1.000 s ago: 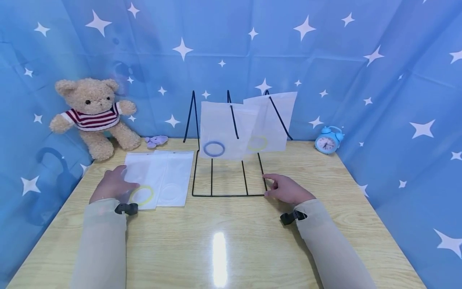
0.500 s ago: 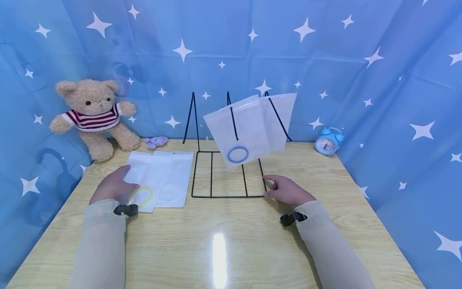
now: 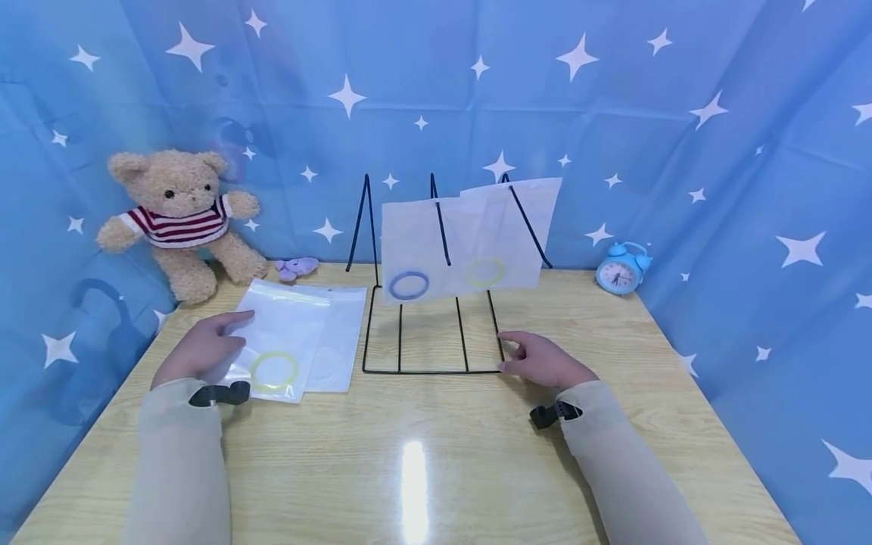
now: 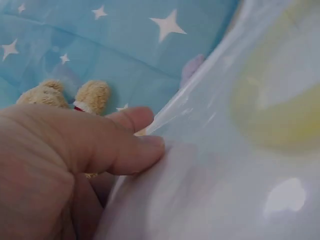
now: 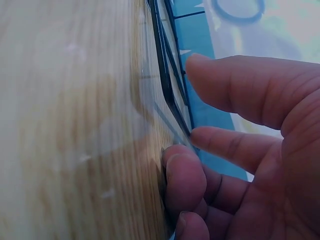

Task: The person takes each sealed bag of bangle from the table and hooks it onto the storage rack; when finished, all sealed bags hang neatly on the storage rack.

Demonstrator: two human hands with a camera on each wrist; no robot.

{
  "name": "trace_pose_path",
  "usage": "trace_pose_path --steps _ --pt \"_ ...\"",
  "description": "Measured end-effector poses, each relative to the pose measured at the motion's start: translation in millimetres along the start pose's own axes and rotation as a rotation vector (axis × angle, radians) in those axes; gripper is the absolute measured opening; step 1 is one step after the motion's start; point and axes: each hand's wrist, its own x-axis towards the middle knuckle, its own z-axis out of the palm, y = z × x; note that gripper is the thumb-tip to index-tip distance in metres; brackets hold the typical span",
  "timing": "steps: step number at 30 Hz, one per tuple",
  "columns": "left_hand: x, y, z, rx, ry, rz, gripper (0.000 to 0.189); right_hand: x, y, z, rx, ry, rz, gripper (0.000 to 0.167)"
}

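My left hand (image 3: pixel 200 350) pinches the left edge of a clear plastic zip bag (image 3: pixel 289 325) with a yellow ring (image 3: pixel 275 371) in it. Between thumb and finger (image 4: pixel 142 155), the left wrist view shows the bag's film. Partly beneath it lies another bag (image 3: pixel 344 325) with a pale ring. My right hand (image 3: pixel 545 359) holds the front right corner of a black wire rack (image 3: pixel 432 372), other fingers curled in the right wrist view. Two bags hang on the rack's uprights: one with a blue ring (image 3: pixel 409 285), overlapping one with a yellow ring (image 3: pixel 518 227).
A teddy bear (image 3: pixel 180 200) in a striped sweater sits at the back left, beside a small purple plush (image 3: pixel 296 268). Toward the back right stands a blue alarm clock (image 3: pixel 620 274). Star-patterned blue cloth (image 3: pixel 436 76) walls in the wooden table (image 3: pixel 341 469).
My left hand has shifted slightly left and lifted the bag's edge, separating and tilting it above the one below. The blue-ring bag on the rack has swung right and back left. My right hand stays put.
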Motion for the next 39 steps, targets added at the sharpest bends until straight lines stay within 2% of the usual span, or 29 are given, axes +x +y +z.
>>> trace_pose_path --steps 8,15,20,27,30,34,36,39 --pt "-6.8 7.8 -2.4 -0.015 0.064 0.06 0.057 0.0 -0.5 -0.4 -0.009 -0.004 0.022 0.072" --pt "-9.4 17.3 -1.9 -0.014 0.126 0.161 0.051 0.5 0.2 1.6 -0.013 0.008 0.021 0.071" --pt "-18.3 38.2 -0.2 -0.054 0.15 0.194 0.049 0.1 0.7 2.8 -0.002 0.007 0.015 0.071" --pt "-39.9 65.6 -1.3 -0.104 0.187 0.332 0.043 -0.3 0.1 2.8 -0.003 0.009 0.024 0.071" --pt "-48.7 70.0 -1.6 -0.15 0.195 0.395 0.041 -0.7 -0.7 2.2 -0.005 0.01 0.018 0.07" --pt "-54.6 69.4 -0.4 -0.239 0.184 0.521 0.037 -1.6 -1.0 1.5 0.004 0.007 0.013 0.069" --pt "-55.7 68.8 -0.1 -0.295 0.162 0.575 0.036 -1.9 -0.7 1.4 0.01 0.006 0.016 0.069" --pt "-56.9 69.0 -0.5 -0.408 0.095 0.607 0.033 -2.0 0.5 1.7 0.012 0.01 0.016 0.07"
